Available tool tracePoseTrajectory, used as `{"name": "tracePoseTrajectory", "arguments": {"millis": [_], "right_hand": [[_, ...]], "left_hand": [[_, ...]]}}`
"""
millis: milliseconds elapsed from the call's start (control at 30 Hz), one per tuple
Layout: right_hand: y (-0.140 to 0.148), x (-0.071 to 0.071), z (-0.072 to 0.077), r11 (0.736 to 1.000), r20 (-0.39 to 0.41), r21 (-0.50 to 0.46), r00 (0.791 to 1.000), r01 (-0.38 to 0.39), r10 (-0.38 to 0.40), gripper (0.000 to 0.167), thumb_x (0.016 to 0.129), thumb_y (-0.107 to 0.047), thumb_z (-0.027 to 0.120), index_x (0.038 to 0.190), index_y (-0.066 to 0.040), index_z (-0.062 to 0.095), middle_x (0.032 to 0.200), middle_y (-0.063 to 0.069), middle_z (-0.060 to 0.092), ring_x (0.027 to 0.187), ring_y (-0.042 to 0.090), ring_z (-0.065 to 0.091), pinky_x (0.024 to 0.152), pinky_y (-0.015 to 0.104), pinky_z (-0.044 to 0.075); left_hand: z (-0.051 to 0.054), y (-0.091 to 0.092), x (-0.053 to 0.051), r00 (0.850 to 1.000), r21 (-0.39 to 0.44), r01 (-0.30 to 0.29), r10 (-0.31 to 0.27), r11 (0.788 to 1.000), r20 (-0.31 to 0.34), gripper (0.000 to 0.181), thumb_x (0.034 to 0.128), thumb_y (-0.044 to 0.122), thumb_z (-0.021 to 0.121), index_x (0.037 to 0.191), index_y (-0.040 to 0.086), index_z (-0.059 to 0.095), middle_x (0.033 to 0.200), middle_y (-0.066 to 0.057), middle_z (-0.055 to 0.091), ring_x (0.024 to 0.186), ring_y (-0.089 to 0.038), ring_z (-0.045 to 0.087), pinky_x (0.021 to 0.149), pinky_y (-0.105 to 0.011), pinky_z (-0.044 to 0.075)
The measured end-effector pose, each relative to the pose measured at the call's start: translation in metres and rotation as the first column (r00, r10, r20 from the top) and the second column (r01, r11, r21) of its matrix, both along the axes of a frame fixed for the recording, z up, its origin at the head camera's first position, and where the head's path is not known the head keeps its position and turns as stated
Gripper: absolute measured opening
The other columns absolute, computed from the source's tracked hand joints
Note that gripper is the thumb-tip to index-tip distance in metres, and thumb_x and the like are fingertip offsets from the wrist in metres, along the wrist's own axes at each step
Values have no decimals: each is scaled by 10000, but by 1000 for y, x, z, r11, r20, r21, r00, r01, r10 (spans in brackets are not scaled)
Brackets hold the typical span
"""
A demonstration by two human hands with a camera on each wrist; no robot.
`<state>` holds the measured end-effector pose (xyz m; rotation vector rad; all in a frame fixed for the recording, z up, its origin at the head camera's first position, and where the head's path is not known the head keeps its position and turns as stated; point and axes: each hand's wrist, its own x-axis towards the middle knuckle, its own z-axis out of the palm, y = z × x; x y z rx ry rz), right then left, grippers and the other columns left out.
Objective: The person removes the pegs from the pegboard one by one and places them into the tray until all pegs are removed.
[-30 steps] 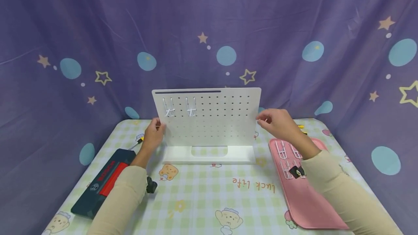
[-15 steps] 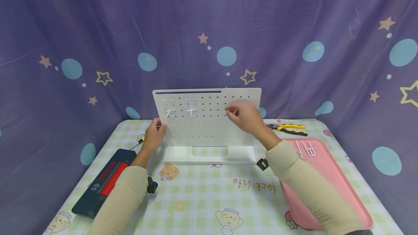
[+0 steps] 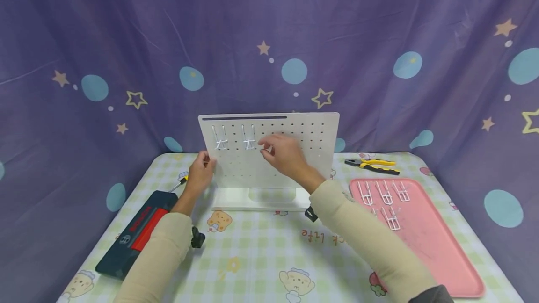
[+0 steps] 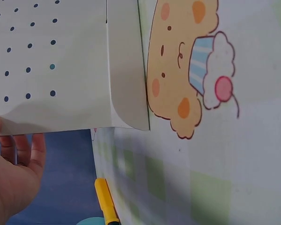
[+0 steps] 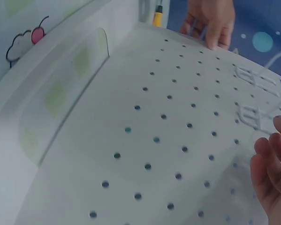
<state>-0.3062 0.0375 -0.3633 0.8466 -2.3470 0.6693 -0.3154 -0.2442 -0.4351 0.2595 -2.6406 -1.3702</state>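
Observation:
A white pegboard [image 3: 240,169] stands upright on the table. Two white wire hooks hang at its upper left: an outer hook [image 3: 221,144] and an inner hook [image 3: 249,143]. My left hand [image 3: 200,173] grips the board's left edge, its fingers also visible at that edge in the left wrist view. In front of the board, just right of the inner hook, is my right hand [image 3: 285,154]. Its fingers are loosely bent and I see nothing between them. In the right wrist view that hand [image 5: 274,173] is close to the inner hook [image 5: 257,118]; contact is unclear.
On the right lies a pink tray [image 3: 438,256] with several white wire hooks. Yellow-and-black pliers [image 3: 372,166] lie behind it. A dark case [image 3: 134,235] with a red part lies at left, near a yellow-handled screwdriver [image 3: 180,183]. A purple curtain [image 3: 236,27] hangs behind the board.
My right hand has moved left from the board's right edge across its front to beside the inner hook. The pliers and tray hooks are now uncovered. My left hand has stayed put.

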Motion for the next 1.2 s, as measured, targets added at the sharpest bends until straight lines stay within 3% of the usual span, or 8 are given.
{"name": "tracePoseTrajectory", "arguments": {"millis": [367, 500, 933, 1200], "right_hand": [[-31, -7, 3, 991, -14, 73, 994, 111, -110, 193, 948, -235, 700, 1137, -217, 738, 1015, -62, 757, 933, 139, 693, 816, 304, 558], [-37, -9, 2, 983, -8, 96, 988, 157, -157, 205, 939, -266, 715, 1141, -233, 734, 1012, -76, 758, 923, 125, 695, 812, 308, 555], [-46, -15, -7, 973, -54, -1, 972, 230, -229, 97, 937, -255, 701, 1018, -242, 752, 1025, -76, 775, 872, 120, 712, 773, 310, 556], [-52, -10, -8, 968, -16, -4, 968, 252, -252, 88, 940, -281, 705, 1009, -256, 753, 1046, -75, 765, 905, 131, 707, 749, 305, 562]], "left_hand": [[1, 1, -1, 1000, -2, -2, 2, 1000, -1, 354, 1071, 312, 408, 1343, 94, 469, 1351, -177, 551, 1249, -353, 533, 1060, -522, 496], [0, 1, -1, 1000, -6, 1, -1, 1000, -1, 355, 1075, 315, 406, 1348, 95, 464, 1352, -174, 549, 1247, -347, 530, 1059, -517, 496], [1, 0, 0, 1000, -9, 13, -13, 1000, -3, 359, 1076, 321, 400, 1341, 88, 466, 1356, -181, 552, 1240, -346, 533, 1052, -515, 500], [0, -1, 0, 1000, -7, 8, -8, 1000, 0, 357, 1072, 306, 407, 1347, 86, 467, 1358, -185, 554, 1247, -350, 536, 1059, -518, 495]]}}
